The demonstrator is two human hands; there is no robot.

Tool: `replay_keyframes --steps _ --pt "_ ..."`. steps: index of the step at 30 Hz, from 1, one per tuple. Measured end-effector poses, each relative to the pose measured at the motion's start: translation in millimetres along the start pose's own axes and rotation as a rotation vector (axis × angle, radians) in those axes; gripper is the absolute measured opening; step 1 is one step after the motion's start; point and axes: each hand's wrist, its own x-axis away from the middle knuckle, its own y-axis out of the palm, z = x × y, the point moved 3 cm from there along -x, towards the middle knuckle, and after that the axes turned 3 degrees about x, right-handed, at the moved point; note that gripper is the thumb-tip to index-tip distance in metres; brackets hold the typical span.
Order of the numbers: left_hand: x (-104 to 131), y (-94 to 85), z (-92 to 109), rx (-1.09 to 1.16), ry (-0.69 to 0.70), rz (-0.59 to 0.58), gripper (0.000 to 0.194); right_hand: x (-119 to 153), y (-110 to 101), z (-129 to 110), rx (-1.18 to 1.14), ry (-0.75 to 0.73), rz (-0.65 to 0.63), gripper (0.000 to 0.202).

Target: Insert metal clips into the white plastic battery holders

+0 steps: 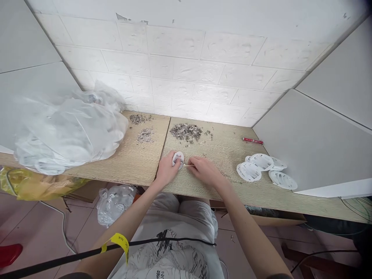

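Apparently, the bag [72, 126] holds white pieces [48, 167], while left fingers [177, 163] clamp a disc [178, 155] and right fingers [193, 161] a stick [188, 165].

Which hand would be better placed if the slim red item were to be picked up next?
Probably the right hand: it is clearly nearer to the red item, though its fingers grip a thin stick. The left hand is farther away and holds a white disc.

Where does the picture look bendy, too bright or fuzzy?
Head view: the white wall glows brightest low down; the grey right-hand panel leans outward, perhaps from a wide lens; the little metal bits smudge together; the top right corner is dark.
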Motion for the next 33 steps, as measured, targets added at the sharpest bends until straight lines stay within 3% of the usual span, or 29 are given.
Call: replay_keyframes --steps 5,13,33 --pt "0.0 0.0 0.5 -0.006 0.009 0.011 0.020 -0.6 12.0 5.5 0.003 -0.025 0.048 0.017" --pt "-1.4 1.5 -1.5 -0.013 0.030 -0.001 0.020 10.1 24.0 10.6 0.018 -0.066 0.273 0.025" --pt "-2.1 1.7 -3.0 0.053 0.043 0.008 0.019 6.5 25.6 12.6 -0.014 0.013 0.218 0.025"
